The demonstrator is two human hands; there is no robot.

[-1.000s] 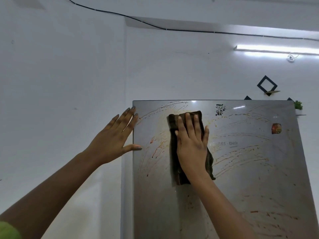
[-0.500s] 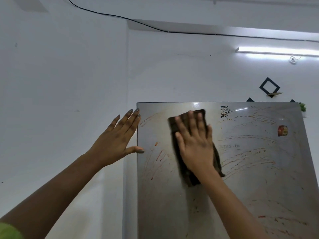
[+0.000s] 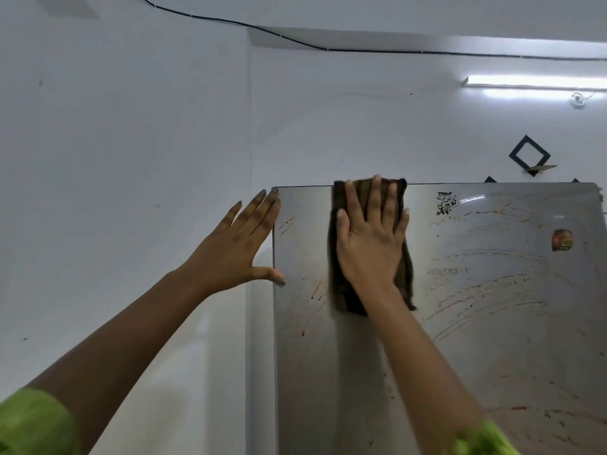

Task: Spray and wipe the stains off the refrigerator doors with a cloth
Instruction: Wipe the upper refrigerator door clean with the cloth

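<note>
Head view.
- Right hand (image 3: 371, 244): lying flat, fingers straight and spread, pressing the cloth (image 3: 345, 297) against the door (image 3: 492, 349), not curling round it.
- Cloth: travelling upward. A second ago it was sitting below the door's top edge; now its upper end is reaching that edge, under the fingertips.
- Upper-left streaks are thinning. The stains (image 3: 476, 303) to the right and below are remaining, so the wiping is probably partly done.
- Left hand (image 3: 236, 247): open, bracing the door's left edge, thumb touching its face.
</note>
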